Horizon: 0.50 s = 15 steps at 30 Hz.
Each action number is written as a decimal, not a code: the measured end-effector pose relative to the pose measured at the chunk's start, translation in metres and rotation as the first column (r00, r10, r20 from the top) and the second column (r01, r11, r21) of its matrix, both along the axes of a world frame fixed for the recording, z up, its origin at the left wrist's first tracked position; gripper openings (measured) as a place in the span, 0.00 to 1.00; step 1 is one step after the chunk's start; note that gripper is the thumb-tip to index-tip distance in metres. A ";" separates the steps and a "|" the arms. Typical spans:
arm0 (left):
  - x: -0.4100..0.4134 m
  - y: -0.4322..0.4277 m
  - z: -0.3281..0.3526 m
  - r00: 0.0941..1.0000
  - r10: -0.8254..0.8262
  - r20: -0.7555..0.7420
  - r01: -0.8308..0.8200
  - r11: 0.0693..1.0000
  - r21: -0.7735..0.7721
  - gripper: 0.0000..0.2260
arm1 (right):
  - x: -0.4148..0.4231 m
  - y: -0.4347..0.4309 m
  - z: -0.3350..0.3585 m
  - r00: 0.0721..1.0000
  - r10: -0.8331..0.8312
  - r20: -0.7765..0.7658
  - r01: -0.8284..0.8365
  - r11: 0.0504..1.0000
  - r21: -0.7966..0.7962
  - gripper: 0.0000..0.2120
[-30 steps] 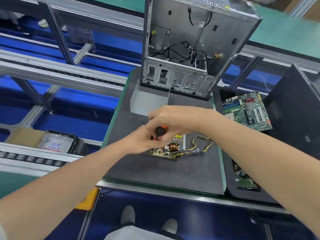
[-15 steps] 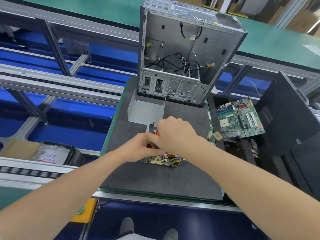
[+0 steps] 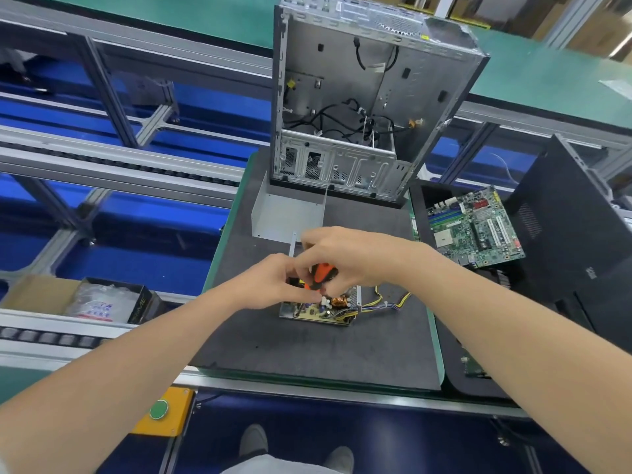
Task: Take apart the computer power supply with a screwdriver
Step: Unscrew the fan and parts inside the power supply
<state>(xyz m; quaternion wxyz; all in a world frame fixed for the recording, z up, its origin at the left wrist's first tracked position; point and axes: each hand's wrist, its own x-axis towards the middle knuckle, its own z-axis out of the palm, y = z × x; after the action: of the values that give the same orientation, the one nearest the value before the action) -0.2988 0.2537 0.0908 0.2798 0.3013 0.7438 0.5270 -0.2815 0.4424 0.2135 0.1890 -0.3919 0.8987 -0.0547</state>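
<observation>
The opened power supply lies on the dark mat, its circuit board, copper coil and yellow wires exposed. My right hand grips the orange-and-black screwdriver from above, over the board. My left hand sits right beside it, fingertips pinching low at the screwdriver near the board. The screwdriver's tip is hidden by my fingers. The power supply's grey metal cover lies behind my hands.
An empty computer case stands upright at the back of the mat. A green motherboard lies on a black tray to the right, beside a black case panel. A box with bags sits at the left.
Both hands stayed together over the board. The orange handle, hidden half a second ago, shows again under my right hand; the yellow wires are visible again too. The camera view shifted.
</observation>
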 end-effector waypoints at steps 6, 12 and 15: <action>0.000 -0.001 -0.004 0.998 0.040 0.052 -0.042 0.998 0.042 0.07 | 0.013 -0.013 0.004 0.969 -0.182 -0.168 0.184 0.983 -0.004 0.13; 0.001 -0.001 -0.005 0.999 0.043 0.032 -0.045 0.997 0.059 0.12 | 0.020 -0.033 -0.010 0.849 -0.481 -0.218 0.508 0.857 0.089 0.13; 0.001 -0.002 -0.006 0.997 0.053 0.064 -0.055 0.998 0.031 0.13 | 0.014 -0.026 -0.002 0.915 -0.396 -0.077 0.401 0.915 0.052 0.06</action>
<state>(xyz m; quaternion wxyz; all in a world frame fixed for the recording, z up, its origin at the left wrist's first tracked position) -0.2978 0.2520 0.0844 0.2838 0.2687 0.7338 0.5557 -0.2674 0.4166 0.2111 0.1577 -0.1956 0.9667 -0.0493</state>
